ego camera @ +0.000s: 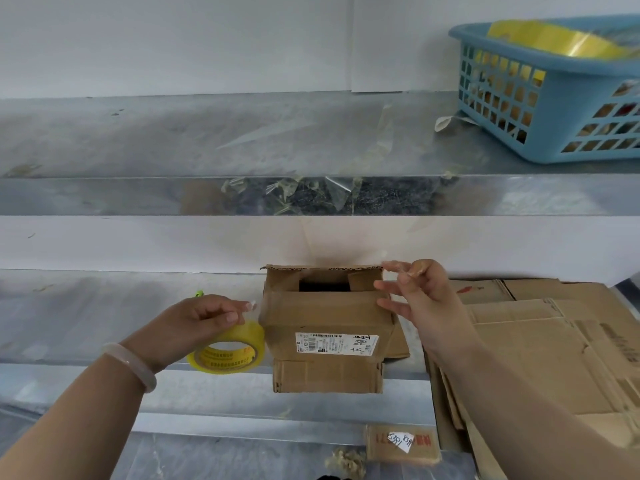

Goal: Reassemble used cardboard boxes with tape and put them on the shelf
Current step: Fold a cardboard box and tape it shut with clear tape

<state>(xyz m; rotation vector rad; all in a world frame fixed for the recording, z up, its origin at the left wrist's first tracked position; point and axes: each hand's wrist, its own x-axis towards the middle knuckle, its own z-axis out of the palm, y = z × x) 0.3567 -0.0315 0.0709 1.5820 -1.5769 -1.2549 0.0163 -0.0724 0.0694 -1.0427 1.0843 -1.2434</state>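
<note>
A small brown cardboard box [325, 317] with a white shipping label stands on the metal shelf [86, 306], its front flap hanging over the shelf edge and its top partly open. My left hand [204, 317] grips a roll of yellow tape [228, 351] just left of the box. My right hand [412, 292] hovers at the box's upper right corner, thumb and forefinger pinched together as if on a clear strip of tape; the other fingers are spread. I cannot make out the strip itself.
A stack of flattened cardboard boxes [540, 344] lies to the right on the same shelf. A blue plastic basket [554, 98] with yellow tape rolls sits on the upper shelf at right. Scraps of clear tape [311, 192] hang from the upper shelf's front edge. A small cardboard piece [401, 443] lies below.
</note>
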